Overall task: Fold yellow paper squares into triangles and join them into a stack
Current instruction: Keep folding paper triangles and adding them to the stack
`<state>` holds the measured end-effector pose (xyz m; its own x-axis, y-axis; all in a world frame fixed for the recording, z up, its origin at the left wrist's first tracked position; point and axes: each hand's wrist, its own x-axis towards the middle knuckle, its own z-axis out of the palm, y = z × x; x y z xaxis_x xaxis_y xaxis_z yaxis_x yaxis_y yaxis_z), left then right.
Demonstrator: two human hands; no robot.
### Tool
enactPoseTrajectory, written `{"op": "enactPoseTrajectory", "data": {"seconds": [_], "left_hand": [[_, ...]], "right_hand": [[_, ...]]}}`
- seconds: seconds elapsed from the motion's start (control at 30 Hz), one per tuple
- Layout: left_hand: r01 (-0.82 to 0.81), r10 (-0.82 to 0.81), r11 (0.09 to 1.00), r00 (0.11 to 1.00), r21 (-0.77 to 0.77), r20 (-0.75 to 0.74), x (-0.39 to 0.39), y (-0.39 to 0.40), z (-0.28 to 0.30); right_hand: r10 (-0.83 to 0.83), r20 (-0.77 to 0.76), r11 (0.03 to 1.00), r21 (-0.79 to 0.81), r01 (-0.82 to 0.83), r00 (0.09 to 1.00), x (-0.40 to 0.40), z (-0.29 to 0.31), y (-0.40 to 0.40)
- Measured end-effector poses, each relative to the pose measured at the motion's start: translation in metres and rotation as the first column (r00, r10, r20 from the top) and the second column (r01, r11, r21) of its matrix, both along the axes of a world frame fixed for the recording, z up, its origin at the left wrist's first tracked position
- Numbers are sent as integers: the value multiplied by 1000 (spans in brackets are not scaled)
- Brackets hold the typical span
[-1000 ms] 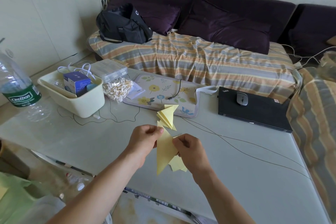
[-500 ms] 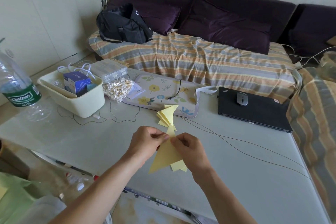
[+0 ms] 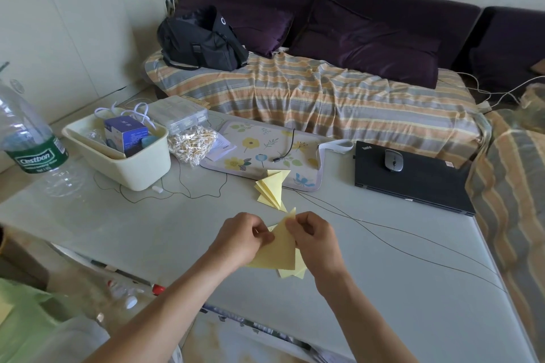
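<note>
Head view: left hand (image 3: pixel 240 240) and right hand (image 3: pixel 314 237) both pinch 1 yellow paper sheet (image 3: pixel 278 250) near its top corner, held just above the desk (image 3: pixel 398 289). Sheet already reads as a triangle w/ apex up; step in hand looks like fold/crease, not yet joining. More loose yellow sheets (image 3: pixel 290 272) lie under it on the desk. Stack of joined triangles (image 3: pixel 271 187) sits beyond the hands, partly on a floral mat (image 3: pixel 265 147). Next move likely calls for aligned edges, firm crease, then a short forward reach to the stack. Room: open desk to the right; thin cable (image 3: pixel 383 233) runs near right hand; desk's near edge close below the wrists; laptop (image 3: pixel 413 183) well apart.
</note>
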<state>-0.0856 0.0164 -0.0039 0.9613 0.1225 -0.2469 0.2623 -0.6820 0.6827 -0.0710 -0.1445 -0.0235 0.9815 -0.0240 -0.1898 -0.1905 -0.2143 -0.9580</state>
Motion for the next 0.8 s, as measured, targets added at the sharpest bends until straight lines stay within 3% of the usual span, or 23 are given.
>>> {"op": "enactPoseTrajectory", "data": {"seconds": [0.27, 0.67, 0.8], "left_hand": [[76, -78, 995, 997, 68, 26, -1, -1, 5], [49, -48, 998, 998, -30, 40, -2, -4, 8], [26, -21, 997, 998, -79, 61, -2, -3, 8]], "right_hand": [[26, 23, 999, -29, -26, 999, -1, 0, 1], [90, -52, 996, -9, -90, 995, -4, 4, 4], [85, -10, 995, -48, -85, 996, -4, 3, 2]]}}
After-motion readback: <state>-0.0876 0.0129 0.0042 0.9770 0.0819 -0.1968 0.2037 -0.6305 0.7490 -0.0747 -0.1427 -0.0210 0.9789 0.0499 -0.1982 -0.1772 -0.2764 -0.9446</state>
